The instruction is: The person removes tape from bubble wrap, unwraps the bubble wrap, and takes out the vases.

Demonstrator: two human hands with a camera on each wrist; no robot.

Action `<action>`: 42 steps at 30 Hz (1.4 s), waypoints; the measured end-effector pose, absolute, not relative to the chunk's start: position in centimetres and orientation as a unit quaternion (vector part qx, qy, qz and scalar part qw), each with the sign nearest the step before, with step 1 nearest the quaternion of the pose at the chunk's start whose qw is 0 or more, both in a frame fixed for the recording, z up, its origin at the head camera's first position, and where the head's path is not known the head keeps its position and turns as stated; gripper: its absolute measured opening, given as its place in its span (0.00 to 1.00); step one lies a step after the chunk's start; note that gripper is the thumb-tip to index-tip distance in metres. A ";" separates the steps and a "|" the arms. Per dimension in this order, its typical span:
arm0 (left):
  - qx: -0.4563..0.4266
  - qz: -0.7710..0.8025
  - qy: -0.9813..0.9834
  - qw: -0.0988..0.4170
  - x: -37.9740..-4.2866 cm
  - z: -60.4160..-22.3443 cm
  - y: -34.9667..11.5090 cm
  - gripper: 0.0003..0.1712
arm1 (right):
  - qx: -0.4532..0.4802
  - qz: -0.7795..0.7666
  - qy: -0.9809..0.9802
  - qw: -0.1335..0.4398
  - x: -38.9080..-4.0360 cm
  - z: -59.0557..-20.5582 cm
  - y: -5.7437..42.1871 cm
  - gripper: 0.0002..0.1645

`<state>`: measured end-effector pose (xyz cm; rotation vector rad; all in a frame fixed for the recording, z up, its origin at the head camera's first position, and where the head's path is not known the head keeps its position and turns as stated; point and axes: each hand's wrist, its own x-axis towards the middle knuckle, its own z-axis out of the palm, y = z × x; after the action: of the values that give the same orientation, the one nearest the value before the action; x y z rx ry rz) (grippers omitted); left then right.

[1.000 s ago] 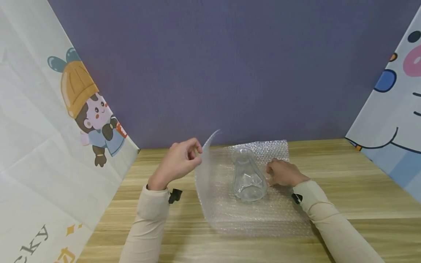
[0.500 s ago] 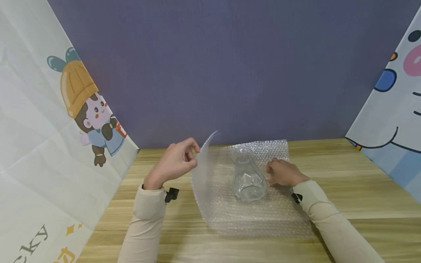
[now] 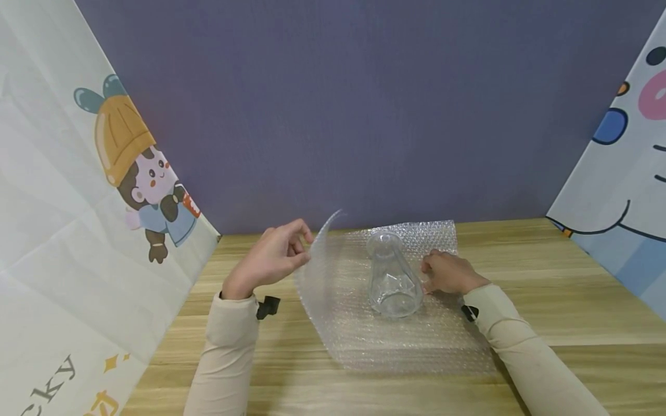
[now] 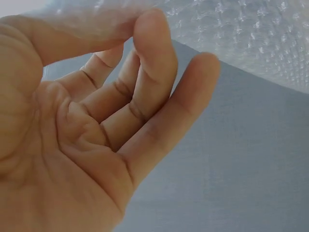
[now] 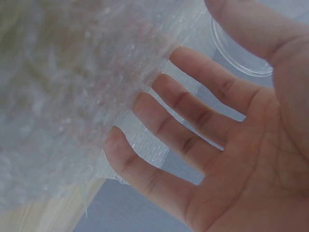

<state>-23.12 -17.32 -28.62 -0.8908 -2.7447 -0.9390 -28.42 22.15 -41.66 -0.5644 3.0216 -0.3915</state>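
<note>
A clear glass vase (image 3: pixel 394 283), narrow at its far end and wide at the near one, is on a sheet of bubble wrap (image 3: pixel 364 352). My left hand (image 3: pixel 273 254) pinches the sheet's left edge between thumb and forefinger, and that side curves up off the table. In the left wrist view the pinched bubble wrap (image 4: pixel 241 34) runs along the top, with the other fingers loosely bent. Close to the vase's right side, my right hand (image 3: pixel 448 274) rests at the sheet. Its fingers (image 5: pixel 183 106) look nearly straight in the right wrist view, tips against the wrap.
The wood-grain table (image 3: pixel 572 300) spreads out on both sides of the sheet. Behind it rises a dark blue-grey wall panel (image 3: pixel 364 115). White printed sheets stand at left (image 3: pixel 62 231) and right.
My left hand has drawn a little to the left and slightly down, taking the raised edge of the bubble wrap along. The vase and my right hand have stayed in place.
</note>
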 end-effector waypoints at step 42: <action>-0.291 -0.260 -0.920 -0.042 -24.0 -29.4 -19.2 0.08 | -0.186 -0.118 0.975 0.016 -28.3 -41.4 22.2 0.23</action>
<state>-23.98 -19.16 -29.35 -0.9408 -2.9683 -0.8399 -28.29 22.20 -41.38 -0.5770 3.0332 -0.3664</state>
